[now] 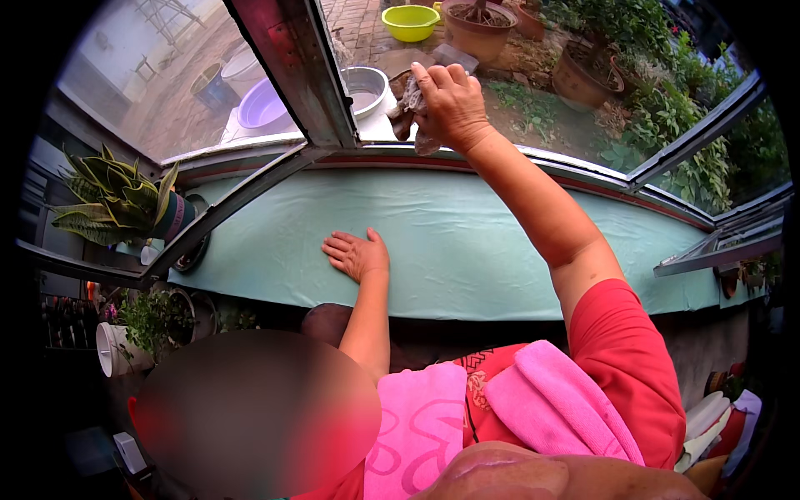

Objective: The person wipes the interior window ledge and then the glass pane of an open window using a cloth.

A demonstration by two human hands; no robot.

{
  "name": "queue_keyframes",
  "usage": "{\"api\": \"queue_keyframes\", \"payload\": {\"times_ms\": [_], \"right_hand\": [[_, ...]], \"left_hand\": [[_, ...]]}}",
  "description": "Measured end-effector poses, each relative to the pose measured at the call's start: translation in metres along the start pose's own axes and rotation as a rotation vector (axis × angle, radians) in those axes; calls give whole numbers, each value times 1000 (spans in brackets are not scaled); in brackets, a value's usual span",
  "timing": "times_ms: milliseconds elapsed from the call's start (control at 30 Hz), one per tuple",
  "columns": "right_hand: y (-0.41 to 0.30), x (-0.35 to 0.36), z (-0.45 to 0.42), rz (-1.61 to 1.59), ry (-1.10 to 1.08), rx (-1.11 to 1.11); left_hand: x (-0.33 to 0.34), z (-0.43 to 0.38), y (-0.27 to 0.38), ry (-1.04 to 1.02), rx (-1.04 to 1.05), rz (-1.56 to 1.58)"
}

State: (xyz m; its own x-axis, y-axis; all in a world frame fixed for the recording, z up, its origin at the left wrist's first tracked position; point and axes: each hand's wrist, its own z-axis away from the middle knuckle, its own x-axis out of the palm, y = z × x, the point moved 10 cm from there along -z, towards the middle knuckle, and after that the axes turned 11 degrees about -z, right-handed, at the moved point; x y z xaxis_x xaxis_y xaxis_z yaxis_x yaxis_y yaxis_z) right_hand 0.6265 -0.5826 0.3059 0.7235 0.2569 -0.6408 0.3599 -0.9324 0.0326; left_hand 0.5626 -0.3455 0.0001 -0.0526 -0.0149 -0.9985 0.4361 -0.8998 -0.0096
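Note:
My right hand (455, 103) is raised at the window, its fingers closed around a crumpled, dirty grey-brown rag (407, 103). That hand is just right of the upright window frame post (294, 56); whether the rag touches a glass pane, I cannot tell. Lower down, my left hand (359, 255) rests palm down on a ledge with a pale green cover (475, 244). Its thumb stands apart from the fingers and it holds nothing. Along the far side of the ledge runs the bottom window rail (531, 156).
An inward-swung window sash (231, 203) crosses the ledge at left, near a potted snake plant (115, 197). Another sash (719, 250) juts in at right. Outside are a purple basin (262, 106), a metal-coloured basin (364, 87), a lime-green basin (409, 25) and several potted plants.

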Motion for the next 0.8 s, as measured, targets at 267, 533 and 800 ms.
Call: {"api": "queue_keyframes", "payload": {"times_ms": [267,533,800], "right_hand": [[-1,1,2,-3,-8,-8],[4,-3,-8,34,-43,-183],[39,-197,-127,179,711,-192]], "left_hand": [[-1,0,0,13,3,6],[-5,1,4,-17,0,30],[-5,4,7,-47,6,11]]}}
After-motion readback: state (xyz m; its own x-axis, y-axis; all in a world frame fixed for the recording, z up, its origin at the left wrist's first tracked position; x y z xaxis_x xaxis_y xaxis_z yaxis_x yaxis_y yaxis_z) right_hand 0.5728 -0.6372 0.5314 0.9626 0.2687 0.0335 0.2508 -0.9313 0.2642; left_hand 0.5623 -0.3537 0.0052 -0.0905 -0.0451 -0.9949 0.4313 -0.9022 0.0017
